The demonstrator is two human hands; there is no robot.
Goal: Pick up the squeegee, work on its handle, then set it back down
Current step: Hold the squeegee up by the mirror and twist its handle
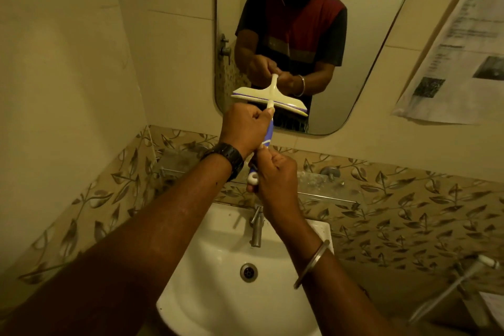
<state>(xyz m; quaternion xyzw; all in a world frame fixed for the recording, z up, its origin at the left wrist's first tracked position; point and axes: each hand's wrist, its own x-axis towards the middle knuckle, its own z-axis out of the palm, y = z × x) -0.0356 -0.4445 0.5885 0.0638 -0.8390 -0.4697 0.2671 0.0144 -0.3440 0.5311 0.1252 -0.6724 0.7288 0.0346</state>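
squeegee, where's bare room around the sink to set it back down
Both hands grip the squeegee above the sink. Free patches: the basin around the drain, left of the tap, and the metal shelf right of the right hand. It is crowded at the tap, directly beneath the hands.

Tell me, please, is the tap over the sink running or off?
Off, as far as visible: no water falls from the tap, and the sink basin around its drain looks dry.

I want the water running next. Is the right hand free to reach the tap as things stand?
Probably not yet: the right hand grips the squeegee handle end. The tap sits unobstructed just below it.
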